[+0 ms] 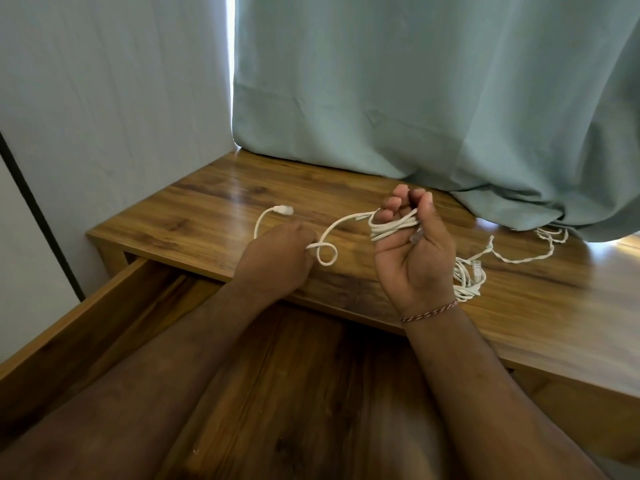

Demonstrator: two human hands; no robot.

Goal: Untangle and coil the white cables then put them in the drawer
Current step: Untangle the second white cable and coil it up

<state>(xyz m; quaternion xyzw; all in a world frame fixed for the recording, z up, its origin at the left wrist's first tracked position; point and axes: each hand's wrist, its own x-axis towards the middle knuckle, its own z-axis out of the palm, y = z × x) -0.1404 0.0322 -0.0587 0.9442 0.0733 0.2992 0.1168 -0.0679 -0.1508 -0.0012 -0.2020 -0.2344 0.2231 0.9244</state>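
Observation:
My right hand (414, 258) is palm up over the wooden desk (214, 202), with several turns of a white cable (393, 227) coiled around its fingers. The cable's free length runs left in a small loop to my left hand (277, 256), which pinches it, and its plug end (284, 210) curves up on the desk behind that hand. A second white cable (469, 277) lies bunched on the desk just right of my right wrist, with a twisted strand (519, 259) trailing toward the curtain. The open drawer (104, 306) sits below my forearms.
A pale green curtain (433, 91) hangs over the back of the desk and drapes onto its right side, covering the far end of the twisted strand. A white wall (114, 98) bounds the left. The drawer's wooden floor shows between my arms.

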